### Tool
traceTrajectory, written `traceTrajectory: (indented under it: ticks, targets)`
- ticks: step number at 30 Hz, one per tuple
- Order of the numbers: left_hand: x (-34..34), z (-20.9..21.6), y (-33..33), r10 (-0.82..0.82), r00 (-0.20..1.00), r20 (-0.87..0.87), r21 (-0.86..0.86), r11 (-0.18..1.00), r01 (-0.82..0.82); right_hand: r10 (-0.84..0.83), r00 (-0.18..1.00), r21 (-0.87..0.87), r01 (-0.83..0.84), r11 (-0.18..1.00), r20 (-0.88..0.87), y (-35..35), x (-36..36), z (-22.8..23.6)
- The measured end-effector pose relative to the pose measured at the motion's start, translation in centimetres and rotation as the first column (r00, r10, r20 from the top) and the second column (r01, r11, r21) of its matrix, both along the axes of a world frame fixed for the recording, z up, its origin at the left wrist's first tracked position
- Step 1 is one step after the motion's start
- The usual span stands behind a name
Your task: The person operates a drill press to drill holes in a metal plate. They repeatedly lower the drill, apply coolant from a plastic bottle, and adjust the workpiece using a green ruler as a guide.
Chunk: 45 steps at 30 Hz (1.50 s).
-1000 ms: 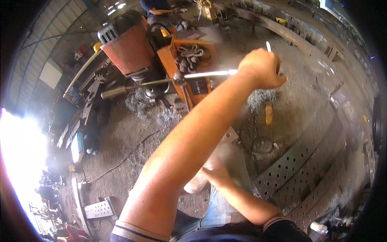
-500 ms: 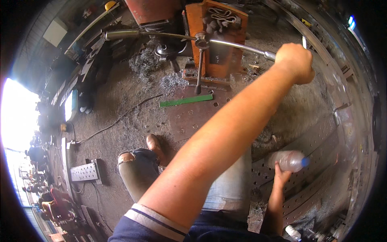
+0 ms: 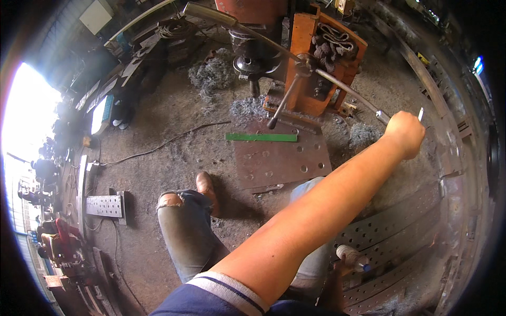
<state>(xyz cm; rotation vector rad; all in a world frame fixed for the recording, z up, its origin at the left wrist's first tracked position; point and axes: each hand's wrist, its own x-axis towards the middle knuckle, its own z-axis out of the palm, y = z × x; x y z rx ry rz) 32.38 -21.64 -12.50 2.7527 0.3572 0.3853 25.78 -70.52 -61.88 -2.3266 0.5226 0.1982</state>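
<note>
L hand [image 3: 405,134] clenched at outer end of the lever bar [image 3: 348,88], we note; thin white stick [image 3: 420,114] pokes up past the knuckles. From that fist, bar lies up & L, long axis slanting to the hub [image 3: 304,64] on the orange frame [image 3: 305,39]; a 2nd spoke w/ thick grip [image 3: 211,13] runs on up-L from hub, short one w/ dark knob [image 3: 272,124] drops twd the plate [image 3: 269,163]. L arm crosses body to get there, so L is nearer; R hand [image 3: 341,266] well apart, low by R leg, fingers round a blue-capped bottle [image 3: 354,256], mostly in shadow. We see green strip [image 3: 261,137] flat on plate, btwn knob & legs.
</note>
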Motion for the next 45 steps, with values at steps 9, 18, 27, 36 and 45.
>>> traceTrajectory:
  ticks: [9, 18, 27, 36, 45]
  targets:
    - [1.3, -4.1, -0.3, -0.006, 0.996, -0.092, 0.014, 1.0, 0.007, 0.664, 0.744, 0.065, -0.661, 0.748, -0.077, 12.6, -1.9, 13.2]
    - [-0.3, 0.8, 1.0, 0.229, 0.966, 0.121, -0.559, 0.82, -0.124, 0.308, -0.043, -0.265, -0.63, 0.73, 0.95, 39.8, 9.8, 40.6]
    - [-0.1, 0.6, 5.3, 0.148, 0.672, 0.726, -0.138, 0.988, -0.069, 0.542, -0.336, -0.638, -0.437, 0.635, 0.77, 44.7, 14.3, 34.7]
    - [-16.9, 19.6, 15.8, 0.011, 0.107, 0.994, 0.064, 0.743, -0.667, 0.732, 0.061, -0.573, -0.579, 0.58, 0.679, 42.9, 1.6, 39.8]
    - [-12.8, 18.7, 15.1, 0.323, 0.597, 0.734, -0.187, 0.942, -0.279, 0.963, 0.158, -0.271, -0.938, 0.215, 0.218, 46.5, 1.9, 29.1]
